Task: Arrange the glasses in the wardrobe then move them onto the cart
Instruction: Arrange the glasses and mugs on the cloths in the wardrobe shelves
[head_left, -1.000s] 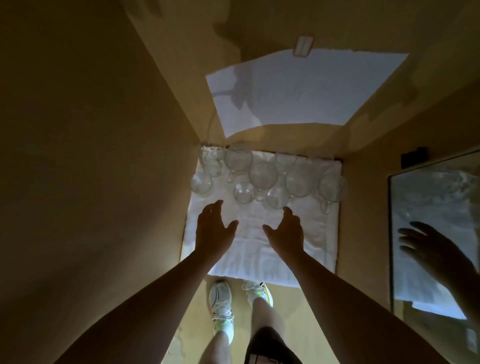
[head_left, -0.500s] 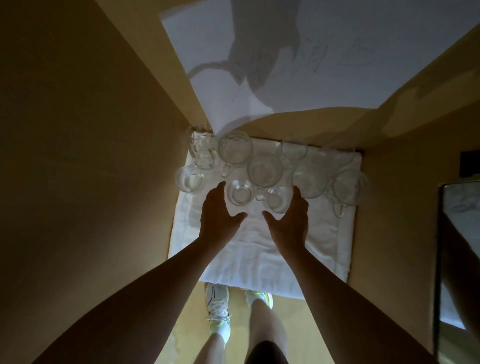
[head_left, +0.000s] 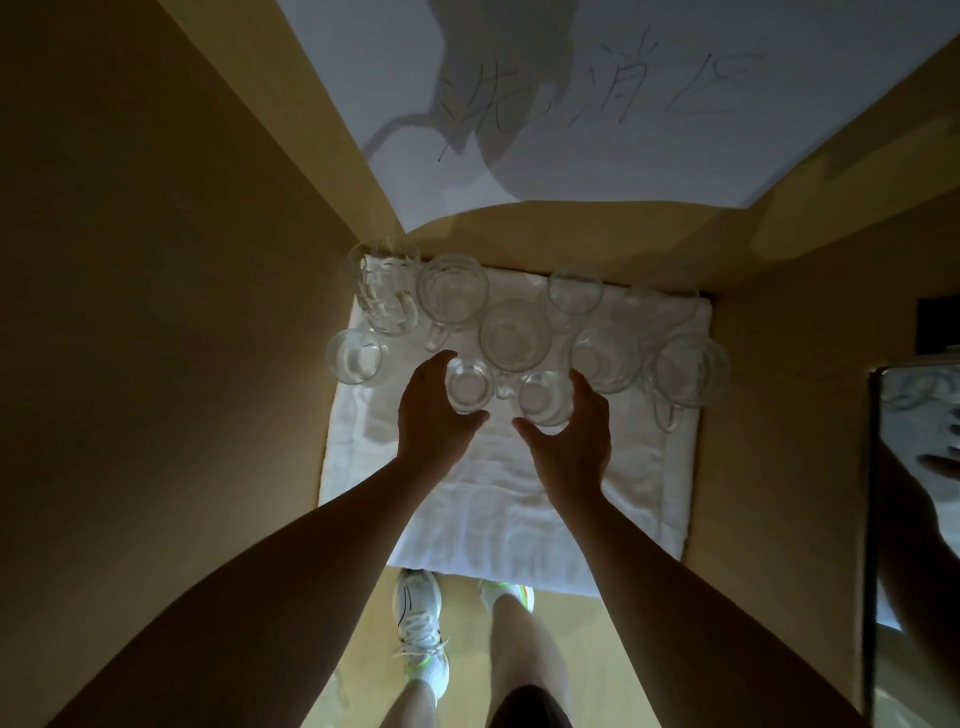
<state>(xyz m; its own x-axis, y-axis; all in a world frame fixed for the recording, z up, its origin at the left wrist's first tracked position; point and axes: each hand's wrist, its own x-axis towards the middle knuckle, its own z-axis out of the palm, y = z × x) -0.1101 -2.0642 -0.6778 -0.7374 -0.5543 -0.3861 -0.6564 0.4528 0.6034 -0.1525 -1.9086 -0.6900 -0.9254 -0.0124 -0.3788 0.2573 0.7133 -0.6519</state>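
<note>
1. Here, ten clear glasses stand on a white towel (head_left: 519, 499) on the wardrobe floor (head_left: 779, 332), bunched along its far half.
2. Far row, left to right: a faceted mug (head_left: 384, 288), a handled mug (head_left: 451, 297), a plain glass (head_left: 575, 289) and a faint one (head_left: 662, 306) at the far right.
3. Middle: a tumbler (head_left: 355, 357) at the left edge, a big glass (head_left: 514, 335) in the centre, another (head_left: 605, 359) right of it, and a handled mug (head_left: 688, 371) at the right edge.
4. Near row: two small glasses, one left (head_left: 467, 387), one right (head_left: 545, 397).
5. The left hand (head_left: 434, 415) cups the left small glass, fingers curled along its left side and thumb at its near side; whether it grips yet I cannot tell.
6. The right hand (head_left: 571, 441) cups the right small glass the same way, fingers on its right side, thumb near; grip unclear.
7. A white sheet (head_left: 623, 130) with handwritten characters covers the far wall.
8. A mirror (head_left: 917, 519) stands at the right.
9. Two sneakers (head_left: 418, 618) show on the wood floor below the towel's near edge.
</note>
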